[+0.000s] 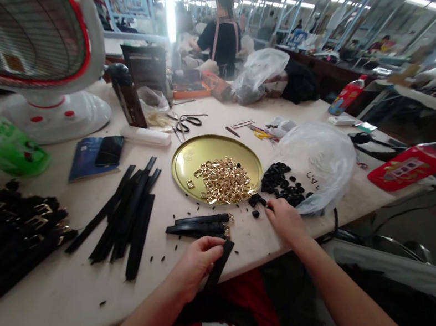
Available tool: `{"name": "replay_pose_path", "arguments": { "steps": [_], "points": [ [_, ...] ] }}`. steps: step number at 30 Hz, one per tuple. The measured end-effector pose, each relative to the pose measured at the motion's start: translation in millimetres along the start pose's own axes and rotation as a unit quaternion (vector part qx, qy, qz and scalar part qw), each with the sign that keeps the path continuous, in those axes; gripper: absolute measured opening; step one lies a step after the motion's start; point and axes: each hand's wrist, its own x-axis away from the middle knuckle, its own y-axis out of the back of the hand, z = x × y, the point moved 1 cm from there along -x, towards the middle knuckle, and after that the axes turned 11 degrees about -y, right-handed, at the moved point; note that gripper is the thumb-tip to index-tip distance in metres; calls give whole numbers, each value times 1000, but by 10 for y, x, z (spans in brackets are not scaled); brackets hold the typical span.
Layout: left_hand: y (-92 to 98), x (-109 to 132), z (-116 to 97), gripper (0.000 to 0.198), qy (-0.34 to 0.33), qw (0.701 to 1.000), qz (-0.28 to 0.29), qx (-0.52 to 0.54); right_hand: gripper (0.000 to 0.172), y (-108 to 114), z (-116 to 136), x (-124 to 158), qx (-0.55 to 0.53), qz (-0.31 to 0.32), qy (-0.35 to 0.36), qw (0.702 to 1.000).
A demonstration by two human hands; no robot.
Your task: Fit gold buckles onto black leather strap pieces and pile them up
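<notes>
A black strap [222, 260] is pinched between the thumb and fingers of my left hand [199, 262], its end pointing up and away from me. My right hand [287, 218] reaches to the edge of a pile of small black pieces [283, 182]; its fingertips are closed on one small black piece [266, 204]. Finished-looking straps with gold buckles [203, 223] lie just beyond my left hand. A gold oval tray [184, 160] holds a heap of gold buckles [225, 178]. More loose black straps [130, 218] lie to the left.
A clear plastic bag [323, 161] sits beside the black pieces, with a red bottle [416, 164] to its right. Scissors [188, 122], a phone [109, 150] and a white fan [58, 115] stand farther back. Bundled buckled straps [12, 238] fill the left. A person [223, 38] is in the background.
</notes>
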Motion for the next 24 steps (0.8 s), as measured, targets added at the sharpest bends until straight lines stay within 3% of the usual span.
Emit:
{"name": "replay_pose_path", "arguments": {
  "steps": [6,9,12,16,20,24],
  "points": [
    [-44,115,28,37,59,996,45,50,24,-56,-51,-16,-36,21,16,999],
    [-45,150,34,39,82,992,77,52,28,84,-210,-131,-92,-20,22,995],
    [-36,159,17,39,89,992,73,53,30,258,-450,-367,-92,-71,-40,992],
    [-19,152,-4,37,80,993,47,72,28,346,-672,-700,24,-23,-121,992],
    [1,161,6,36,76,993,28,88,21,269,-638,-817,57,25,-108,992],
    [10,186,25,35,61,993,44,94,20,154,-433,-729,64,49,-66,995]
  ]
}}
